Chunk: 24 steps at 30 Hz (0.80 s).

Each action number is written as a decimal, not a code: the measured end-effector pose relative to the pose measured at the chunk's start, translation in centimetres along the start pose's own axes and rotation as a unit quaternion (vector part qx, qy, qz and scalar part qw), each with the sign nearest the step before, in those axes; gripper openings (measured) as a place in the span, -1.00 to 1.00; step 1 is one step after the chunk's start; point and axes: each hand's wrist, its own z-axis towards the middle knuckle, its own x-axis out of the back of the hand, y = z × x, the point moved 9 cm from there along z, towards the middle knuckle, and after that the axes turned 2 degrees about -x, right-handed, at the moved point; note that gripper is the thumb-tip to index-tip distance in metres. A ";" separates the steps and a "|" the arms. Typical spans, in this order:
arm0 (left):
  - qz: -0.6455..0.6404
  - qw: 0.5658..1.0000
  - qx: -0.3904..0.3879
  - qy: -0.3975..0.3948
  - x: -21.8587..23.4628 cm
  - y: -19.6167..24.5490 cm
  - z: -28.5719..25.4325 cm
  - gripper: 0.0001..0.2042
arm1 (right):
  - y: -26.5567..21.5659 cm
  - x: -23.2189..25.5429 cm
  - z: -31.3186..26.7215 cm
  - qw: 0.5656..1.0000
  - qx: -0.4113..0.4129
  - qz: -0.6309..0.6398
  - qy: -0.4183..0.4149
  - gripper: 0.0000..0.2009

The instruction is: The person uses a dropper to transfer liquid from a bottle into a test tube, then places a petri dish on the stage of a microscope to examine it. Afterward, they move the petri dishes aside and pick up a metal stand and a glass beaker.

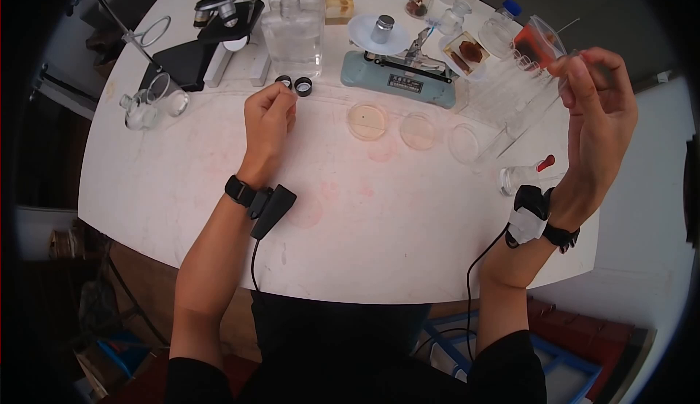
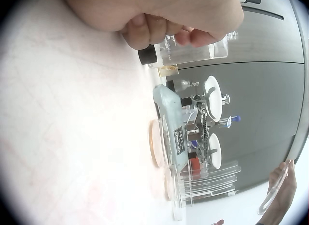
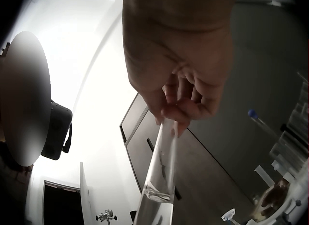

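Note:
My right hand (image 1: 601,105) is raised above the right side of the table and pinches a clear test tube (image 3: 157,186) near its upper end. Clear liquid with a curved surface shows lower in the tube. My left hand (image 1: 268,123) rests on the table with its fingers curled in, and nothing shows in it. Two black caps (image 1: 303,87) lie right by its knuckles; one black cap (image 2: 147,55) appears just below the fingers in the left wrist view. Behind them stand clear glass bottles (image 1: 295,39) with liquid.
A blue-green balance (image 1: 397,79) sits mid-table, with several petri dishes (image 1: 367,122) in front. Test tubes stand in a clear rack (image 1: 496,101) at right. Below my right hand is a small glass bottle with a red dropper bulb (image 1: 545,163). The microscope (image 1: 226,10) is back left.

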 end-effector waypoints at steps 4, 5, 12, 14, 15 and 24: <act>-0.001 1.000 0.001 0.001 0.0 0.0 0.0 -0.82 | -0.1 0.0 0.0 1.000 0.012 -0.008 -0.001 -0.84; 0.000 1.000 0.001 0.001 0.1 -0.1 0.0 -0.82 | -0.1 0.0 0.0 1.000 0.012 -0.008 -0.001 -0.84; 0.001 1.000 -0.004 0.001 0.1 0.0 0.0 -0.82 | -0.4 -0.1 -0.1 0.999 0.018 -0.036 0.000 -0.84; 0.001 1.000 -0.003 0.001 0.0 -0.1 0.1 -0.82 | -0.4 0.0 -0.1 0.999 0.020 -0.046 0.003 -0.84; -0.001 1.000 -0.002 0.000 0.1 -0.2 0.1 -0.82 | -0.5 -0.1 -0.1 0.999 0.020 -0.051 -0.002 -0.83; -0.003 1.000 -0.001 -0.004 0.1 -0.1 0.0 -0.82 | -0.7 0.0 -0.3 0.997 0.022 -0.068 0.015 -0.85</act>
